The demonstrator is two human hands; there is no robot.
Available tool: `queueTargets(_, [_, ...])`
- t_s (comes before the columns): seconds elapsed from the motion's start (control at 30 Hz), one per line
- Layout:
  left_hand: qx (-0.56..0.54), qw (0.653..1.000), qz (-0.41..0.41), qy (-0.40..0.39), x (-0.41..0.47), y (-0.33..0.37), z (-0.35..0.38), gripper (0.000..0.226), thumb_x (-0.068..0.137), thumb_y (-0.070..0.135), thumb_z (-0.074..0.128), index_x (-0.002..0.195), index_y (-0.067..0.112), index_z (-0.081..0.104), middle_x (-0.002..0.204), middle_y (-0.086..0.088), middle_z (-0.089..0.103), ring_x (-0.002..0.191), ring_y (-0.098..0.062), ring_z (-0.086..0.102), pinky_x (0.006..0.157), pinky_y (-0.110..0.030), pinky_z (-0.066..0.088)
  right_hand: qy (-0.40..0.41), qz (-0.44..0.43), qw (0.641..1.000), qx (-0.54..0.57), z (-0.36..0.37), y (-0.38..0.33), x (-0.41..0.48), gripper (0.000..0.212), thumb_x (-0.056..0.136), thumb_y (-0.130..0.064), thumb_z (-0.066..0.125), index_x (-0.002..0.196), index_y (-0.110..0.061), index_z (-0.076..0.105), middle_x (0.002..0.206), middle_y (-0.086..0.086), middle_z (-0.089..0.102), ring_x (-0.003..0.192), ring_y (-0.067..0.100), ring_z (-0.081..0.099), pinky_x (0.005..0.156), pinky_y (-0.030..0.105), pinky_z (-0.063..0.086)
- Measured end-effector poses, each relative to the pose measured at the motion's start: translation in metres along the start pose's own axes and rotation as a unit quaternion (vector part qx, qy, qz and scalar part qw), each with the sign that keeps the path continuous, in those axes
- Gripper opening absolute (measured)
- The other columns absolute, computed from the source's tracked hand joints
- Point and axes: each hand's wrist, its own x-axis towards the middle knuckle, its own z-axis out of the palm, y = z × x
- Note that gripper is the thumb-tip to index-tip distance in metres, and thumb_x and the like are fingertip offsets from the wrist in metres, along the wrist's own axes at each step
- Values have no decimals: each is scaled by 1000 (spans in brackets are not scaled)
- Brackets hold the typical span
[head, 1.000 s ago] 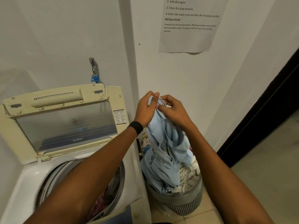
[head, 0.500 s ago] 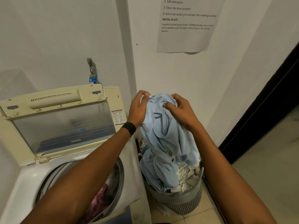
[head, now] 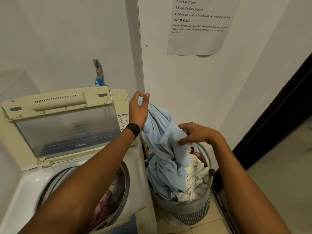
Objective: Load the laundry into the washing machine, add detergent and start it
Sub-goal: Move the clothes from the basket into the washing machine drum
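A light blue garment (head: 162,149) hangs partly out of the grey laundry basket (head: 184,210) at lower centre right. My left hand (head: 138,110) pinches its top end, held up against the wall. My right hand (head: 195,134) grips the cloth lower down, above the basket. A cream towel-like cloth (head: 195,181) lies in the basket beside it. The top-loading washing machine (head: 28,183) stands at left with its lid (head: 64,125) raised. Pink and red laundry (head: 104,205) lies in the drum, partly hidden by my left forearm.
A tap with a blue fitting (head: 98,73) is on the wall behind the machine. A printed instruction sheet (head: 199,26) hangs on the wall above the basket. A dark door frame (head: 278,115) runs along the right. Tiled floor (head: 283,174) lies beyond it.
My left hand stayed high on the garment's top end. My right hand slid down the cloth to a lower grip, stretching the garment between both hands.
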Motion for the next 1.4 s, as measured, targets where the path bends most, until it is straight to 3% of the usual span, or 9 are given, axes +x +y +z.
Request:
queueTargets(0.07, [10, 1000, 8, 3, 1, -5, -4, 23, 104, 24, 60, 87, 10, 54, 75, 5, 53, 70, -6, 49, 70, -23, 43, 49, -22, 998, 30, -8, -3, -7, 13, 88, -30, 80, 91, -24, 69, 77, -15, 65, 73, 4, 59, 71, 27, 48])
queueTargets(0.27, [-12, 996, 15, -91, -15, -8, 7, 21, 107, 13, 52, 124, 8, 64, 124, -5, 69, 118, -18, 63, 107, -34, 49, 291, -127, 920, 229, -8, -36, 5, 13, 101, -21, 62, 110, -20, 72, 99, -8, 73, 90, 6, 67, 78, 26, 52])
queueTargets(0.4, [-45, 979, -7, -197, -30, 7, 26, 33, 104, 35, 58, 133, 22, 59, 131, 0, 67, 123, -12, 63, 106, -31, 50, 257, -157, 934, 192, 6, -56, 24, 18, 103, -20, 60, 114, -15, 73, 105, -2, 76, 97, 12, 71, 83, 29, 57])
queueTargets(0.67, [-6, 993, 5, -118, -35, 2, 28, 29, 106, 39, 54, 94, 14, 62, 86, 0, 68, 83, -19, 66, 77, -41, 55, 117, -136, 972, 154, 5, -47, 17, 47, 90, -27, 78, 134, -25, 62, 120, -11, 71, 108, 8, 68, 91, 29, 58])
queueTargets(0.87, [10, 995, 19, -97, -28, -12, 17, 31, 106, 33, 55, 88, 9, 56, 79, -8, 58, 77, -13, 55, 74, -35, 45, 152, -55, 982, 101, -31, -16, -9, 22, 88, -36, 80, 89, -15, 73, 71, -4, 63, 67, 8, 57, 66, 29, 45])
queueTargets(1.0, [9, 994, 20, -104, -29, -8, 21, 11, 100, 17, 57, 108, 15, 63, 102, 5, 67, 95, -10, 63, 90, -33, 50, 278, -90, 951, 97, -38, -15, -11, 16, 93, -37, 73, 87, -23, 73, 79, -1, 71, 72, 10, 61, 70, 33, 47])
queueTargets(1.13, [-14, 990, -2, -138, -29, 11, 31, 39, 96, 22, 49, 133, 21, 61, 134, 5, 64, 127, -12, 57, 110, -30, 45, 335, -160, 915, 158, -24, -45, 7, 8, 94, -29, 73, 93, -22, 76, 88, -8, 75, 86, 14, 69, 76, 30, 51])
queueTargets(1.23, [-70, 979, -15, -192, -39, 24, 41, 29, 107, 28, 52, 125, 8, 64, 119, -7, 71, 113, -18, 67, 99, -30, 52, 329, -172, 906, 205, -9, -62, 19, 9, 94, -20, 71, 97, -18, 79, 91, -7, 77, 88, 11, 70, 76, 24, 53])
queueTargets(1.4, [-34, 995, -13, -93, -28, 14, 27, 31, 107, 27, 54, 88, 4, 59, 80, -6, 59, 77, -10, 56, 77, -32, 47, 232, -113, 914, 313, -11, -47, 13, 27, 93, -28, 75, 119, -25, 68, 96, 3, 76, 88, 19, 70, 74, 37, 54])
